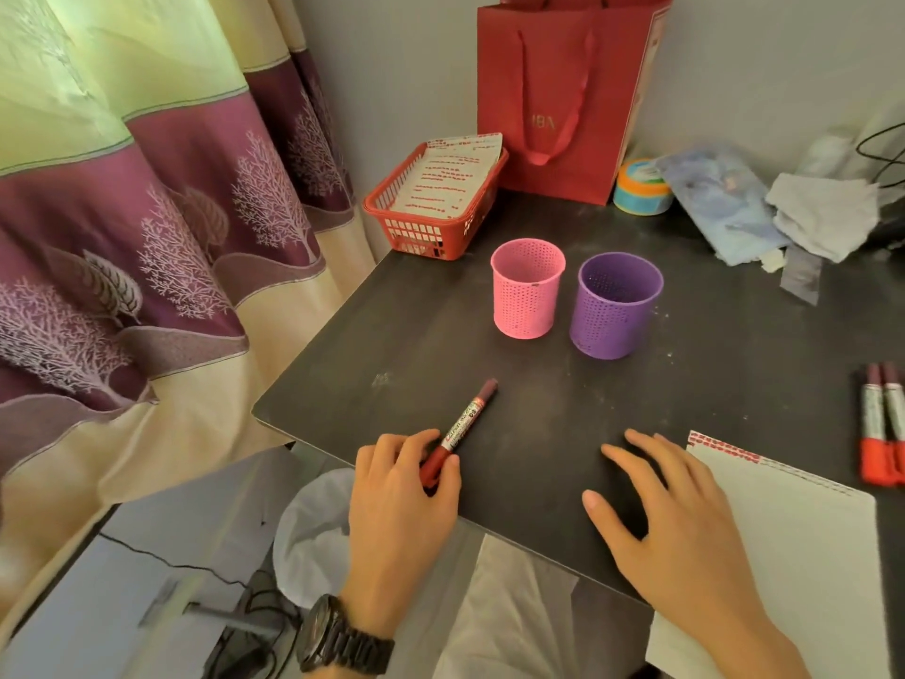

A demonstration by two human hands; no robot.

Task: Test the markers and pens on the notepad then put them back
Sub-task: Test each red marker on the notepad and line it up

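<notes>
From the head view, the left hand [401, 502] sits at the near edge of the dark table [392, 335], knuckles up, wrist bent slightly inward, with a dark wristwatch [343, 639] on the forearm. Its fingers and thumb are curled round the bright red end of a marker [463, 431]. The marker's body angles up and to the right, and its dark red end points toward the two cups. Whether the far end touches the table I cannot tell.

The right hand [671, 521] is released and holds nothing. It lies palm down with fingers spread and nearly straight, fingertips on the bare table, while its outer edge lies over the left edge of the white notepad [808, 556]. The notepad lies at the near right corner, well apart from the held marker.

Farther back stand a pink mesh cup [526, 291] and a purple mesh cup [614, 311], upright, side by side but not touching. Two more markers [881, 423] lie together at the right edge, just beyond the notepad. A red basket [431, 227] holding printed paper sits at the back left corner, beside a red paper bag [563, 100] against the wall.
</notes>
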